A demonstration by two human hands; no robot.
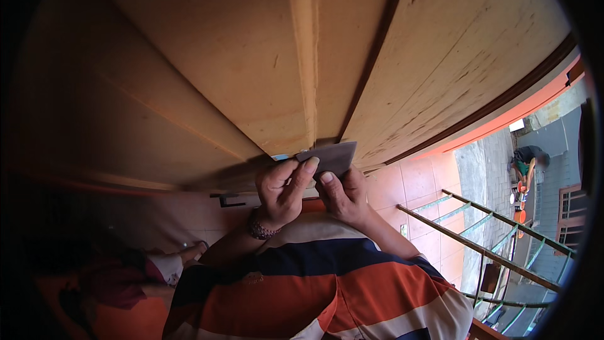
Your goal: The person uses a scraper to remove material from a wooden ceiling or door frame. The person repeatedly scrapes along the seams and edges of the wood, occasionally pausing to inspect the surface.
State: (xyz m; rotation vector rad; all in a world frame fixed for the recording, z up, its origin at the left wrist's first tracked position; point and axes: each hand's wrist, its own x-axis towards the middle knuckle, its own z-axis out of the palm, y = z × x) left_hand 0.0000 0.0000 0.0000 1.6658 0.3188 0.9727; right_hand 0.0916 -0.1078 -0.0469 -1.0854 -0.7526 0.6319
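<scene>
In front of my chest I hold a dark grey, flat, stiff-looking sheet (336, 156) with straight edges. My left hand (280, 190) is closed, its thumb and fingers pinching the sheet's left end. At its lower edge my right hand (343, 196) grips the same sheet, thumb on the near face and fingers behind. Just beyond both hands stands a large light-brown wooden door (251, 56) with raised strips and grooves. A small pale-blue patch (280, 157) shows beside my left fingers; what it is I cannot make out.
A metal ladder (465, 234) with green rungs leans at the right, over pinkish floor tiles (421, 182). Farther right a person (531, 158) bends beside several small containers. Another person (123, 280) is at the lower left in shadow. A dark door handle (231, 201) juts out below the door.
</scene>
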